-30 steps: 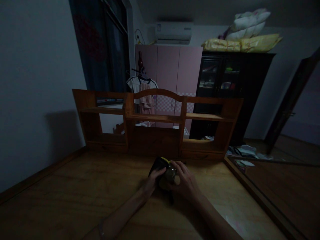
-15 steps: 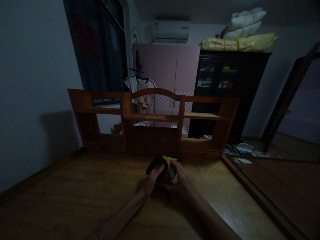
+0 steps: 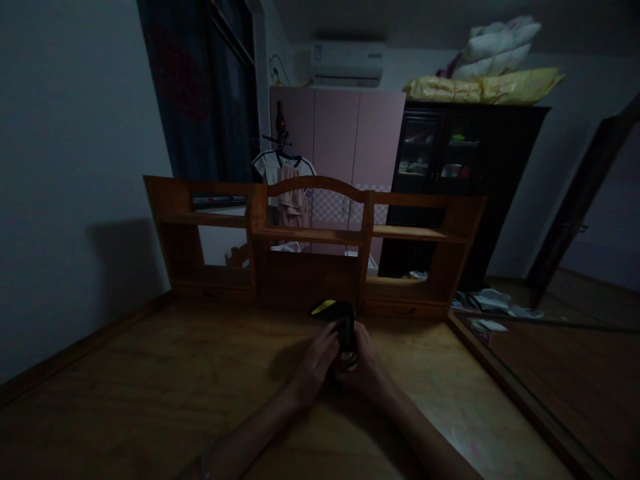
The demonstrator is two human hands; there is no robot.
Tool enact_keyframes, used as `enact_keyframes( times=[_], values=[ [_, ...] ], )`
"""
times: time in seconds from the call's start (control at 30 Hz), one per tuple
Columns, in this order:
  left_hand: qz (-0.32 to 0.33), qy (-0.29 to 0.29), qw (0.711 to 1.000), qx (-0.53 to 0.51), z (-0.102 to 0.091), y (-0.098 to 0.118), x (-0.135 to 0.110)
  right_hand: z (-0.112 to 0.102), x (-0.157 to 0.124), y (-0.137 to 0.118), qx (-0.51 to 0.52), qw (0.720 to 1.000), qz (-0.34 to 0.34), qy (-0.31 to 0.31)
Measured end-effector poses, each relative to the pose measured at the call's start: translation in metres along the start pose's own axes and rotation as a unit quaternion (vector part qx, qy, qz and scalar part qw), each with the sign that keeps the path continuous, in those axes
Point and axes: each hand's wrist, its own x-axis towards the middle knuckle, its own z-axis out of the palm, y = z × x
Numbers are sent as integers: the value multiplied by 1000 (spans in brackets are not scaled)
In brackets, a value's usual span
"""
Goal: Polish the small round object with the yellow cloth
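Note:
A small black object with a yellow patch [image 3: 345,327] is held between both hands, a little above the wooden board; in the dim light its exact kind is unclear. My left hand [image 3: 319,357] is closed on its left side, fingers curled over the dark surface. On the other side, my right hand [image 3: 369,363] grips its right and lower part, the thumb beneath. A pale spot shows low on the object, between the hands. Parts of it are covered by my fingers.
The wooden board [image 3: 200,373] spreads beneath my arms. Behind it stands a low wooden shelf unit [image 3: 310,235] with small drawers. Farther back are a pink wardrobe [image 3: 335,133], hanging clothes [image 3: 287,173] and a dark cabinet [image 3: 505,153]. A raised wooden edge [image 3: 505,380] runs along the right.
The object has been turned in my hands: its yellow part has gone from the upper right to the upper left. My left hand has shifted right, closer to my right hand.

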Motion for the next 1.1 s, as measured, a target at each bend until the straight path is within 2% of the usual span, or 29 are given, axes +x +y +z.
enact_keyframes(
  times=[0.07, 0.23, 0.4, 0.5, 0.57, 0.67, 0.83, 0.97, 1.1],
  values=[
    [10, 19, 999, -24, -2, 4, 1, 1, -1, 2, -9, 1000, -11, -23],
    [84, 61, 993, -59, -7, 8, 8, -1, -3, -5, -36, 994, -37, -93],
    [119, 106, 987, 25, -6, -3, 13, -5, -2, -10, -52, 997, -18, -51],
    [155, 128, 975, 97, -3, 4, 12, -8, -1, -8, -54, 997, 8, -46],
    [172, 123, 966, 147, -2, 13, 10, -9, -1, -6, -62, 997, 14, -52],
    [153, 135, 962, 181, -1, 22, 7, -9, 0, -7, -65, 997, 14, -49],
    [87, 230, 951, 188, -7, 11, 11, -10, 1, -16, -49, 999, 18, -12],
    [83, 299, 933, 183, -14, 0, 16, -12, 1, -15, -77, 997, 6, 19],
    [89, 326, 921, 193, -16, -1, 17, -12, -1, -7, -107, 993, -47, 17]
  ],
)
